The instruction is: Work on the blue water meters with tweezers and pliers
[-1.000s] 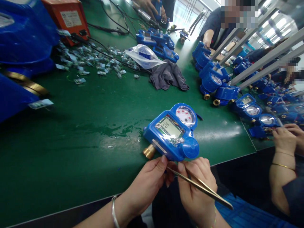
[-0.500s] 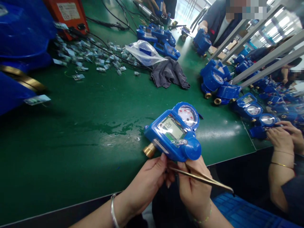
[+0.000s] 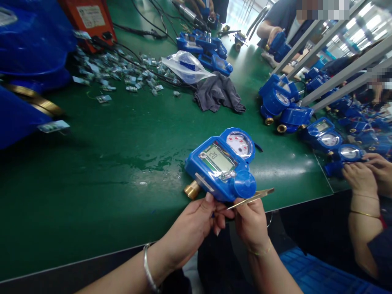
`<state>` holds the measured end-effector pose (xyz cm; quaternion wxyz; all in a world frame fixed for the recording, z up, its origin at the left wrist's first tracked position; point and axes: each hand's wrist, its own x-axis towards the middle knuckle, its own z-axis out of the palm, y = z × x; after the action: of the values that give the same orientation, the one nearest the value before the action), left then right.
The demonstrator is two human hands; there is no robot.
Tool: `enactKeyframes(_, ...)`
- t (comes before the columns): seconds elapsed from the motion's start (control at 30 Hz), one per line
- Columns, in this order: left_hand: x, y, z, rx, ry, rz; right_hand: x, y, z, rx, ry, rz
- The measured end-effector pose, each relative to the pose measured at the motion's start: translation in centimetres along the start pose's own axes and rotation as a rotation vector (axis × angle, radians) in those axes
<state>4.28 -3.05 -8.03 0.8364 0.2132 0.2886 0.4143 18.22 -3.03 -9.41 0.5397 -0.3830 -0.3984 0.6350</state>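
A blue water meter point(image 3: 223, 165) with an LCD screen, a round dial and a brass fitting lies near the front edge of the green table point(image 3: 122, 147). My left hand point(image 3: 191, 226) touches the meter's near side with its fingertips. My right hand point(image 3: 251, 222) pinches brass tweezers point(image 3: 252, 198), their tips by my left fingers under the meter and their back end pointing right.
Several more blue meters point(image 3: 288, 108) line the right side, where a co-worker's hands point(image 3: 366, 173) rest on one. A grey cloth point(image 3: 218, 96), a plastic bag point(image 3: 185, 69), scattered small parts point(image 3: 122, 77) and an orange box point(image 3: 88, 20) lie farther back. Large blue housings point(image 3: 27, 61) sit at left.
My right hand has turned the tweezers, swinging their back end up from lower right to level beside the meter. The meter shifted slightly up and left.
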Motion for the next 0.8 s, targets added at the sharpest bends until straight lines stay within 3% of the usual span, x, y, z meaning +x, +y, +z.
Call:
enactKeyframes(0.1,0.0,-0.1,0.0,-0.029,0.011,-0.016,0.2,0.0,-0.1,0.009,0.031,0.008)
enactKeyframes(0.4,-0.2,-0.3,0.0,-0.122,0.068,-0.07,-0.6,0.1,-0.4,-0.1,-0.083,0.05)
enactKeyframes(0.53,-0.9,0.1,0.4,-0.032,0.079,-0.095,-1.3,-0.2,-0.7,-0.155,-0.009,-0.108)
enactKeyframes(0.67,-3.2,2.1,-0.4,0.409,0.094,-0.162,-1.9,-1.0,-0.3,-0.289,0.127,-0.425)
enactKeyframes(0.73,-4.1,3.9,-1.4,0.727,0.195,-0.042,-2.1,-1.3,0.3,-0.314,0.196,-0.537)
enactKeyframes(0.8,-4.2,6.1,-2.4,0.958,0.412,0.159,-2.2,-1.6,1.3,-0.292,0.259,-0.611)
